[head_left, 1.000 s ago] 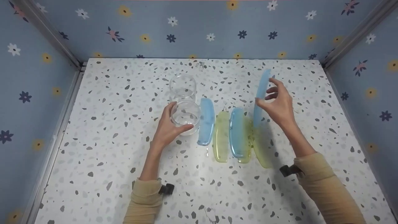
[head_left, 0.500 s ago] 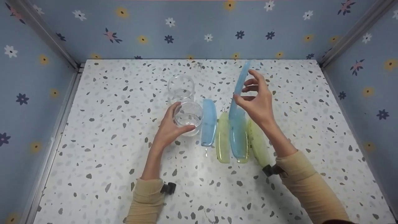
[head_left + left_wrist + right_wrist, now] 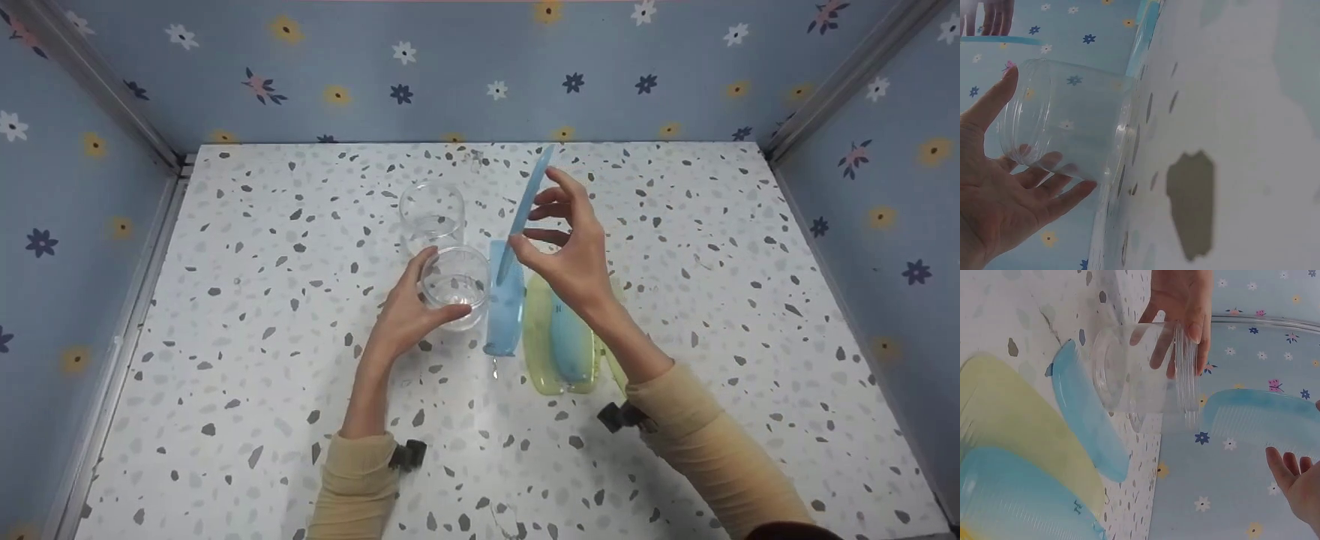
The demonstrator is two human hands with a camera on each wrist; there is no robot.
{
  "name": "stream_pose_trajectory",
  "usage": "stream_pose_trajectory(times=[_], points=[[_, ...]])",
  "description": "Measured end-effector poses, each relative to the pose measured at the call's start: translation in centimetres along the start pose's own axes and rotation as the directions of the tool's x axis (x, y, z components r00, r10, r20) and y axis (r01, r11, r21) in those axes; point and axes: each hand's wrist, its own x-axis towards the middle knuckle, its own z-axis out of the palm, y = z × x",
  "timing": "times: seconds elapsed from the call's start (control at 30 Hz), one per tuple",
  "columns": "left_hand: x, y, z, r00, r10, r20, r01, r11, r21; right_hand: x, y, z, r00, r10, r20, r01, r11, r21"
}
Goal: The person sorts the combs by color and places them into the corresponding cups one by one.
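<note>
My left hand (image 3: 401, 311) grips a clear plastic jar (image 3: 459, 286) that stands upright on the table, thumb on the near side and fingers along the far left. In the left wrist view the jar (image 3: 1081, 121) has a threaded mouth, and nothing shows inside. My right hand (image 3: 574, 255) pinches a light-blue comb (image 3: 529, 196) by its edge, raised and tilted, just right of the jar. In the right wrist view the held comb (image 3: 1264, 410) shows its teeth, apart from the jar's mouth. Under it a second blue comb (image 3: 508, 319) lies on the table.
Behind the held jar stands another clear jar (image 3: 431, 210). To the right, a yellow-green comb (image 3: 537, 345), a blue comb (image 3: 573, 349) overlapping another yellow-green one, and a further yellow-green comb (image 3: 616, 373) lie close together. Flowered panels (image 3: 480, 67) wall the speckled table (image 3: 262, 360).
My right hand has carried the blue comb leftward from the right side, over the lying combs, to near the held jar. My left hand stays on the jar.
</note>
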Motion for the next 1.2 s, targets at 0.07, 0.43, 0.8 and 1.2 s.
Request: stream_pose_trajectory(times=[0.07, 0.43, 0.8, 1.2], points=[[0.0, 0.0, 0.0, 1.0, -0.007, 0.001, 0.007, 1.0, -0.003, 0.0, -0.1, 0.6, 1.0, -0.024, 0.005, 0.024, 1.0, 0.011], [0.1, -0.3, 0.1, 1.0, 0.0, -0.004, 0.0, 1.0, 0.005, -0.4, 0.6, 3.9, 0.997, -0.006, 0.08, 0.007, 1.0, -0.012], [0.4, -0.7, 0.2, 1.0, 0.02, -0.023, -0.02, 1.0, -0.012, -1.2, 2.6, 5.6, 0.976, -0.007, 0.219, 0.041, 0.988, -0.151], [0.4, -1.1, -0.2, 0.999, 0.05, 0.004, -0.05, 0.998, -0.046, -2.0, 3.4, 5.5, 0.954, -0.025, 0.3, 0.111, 0.955, -0.275]])
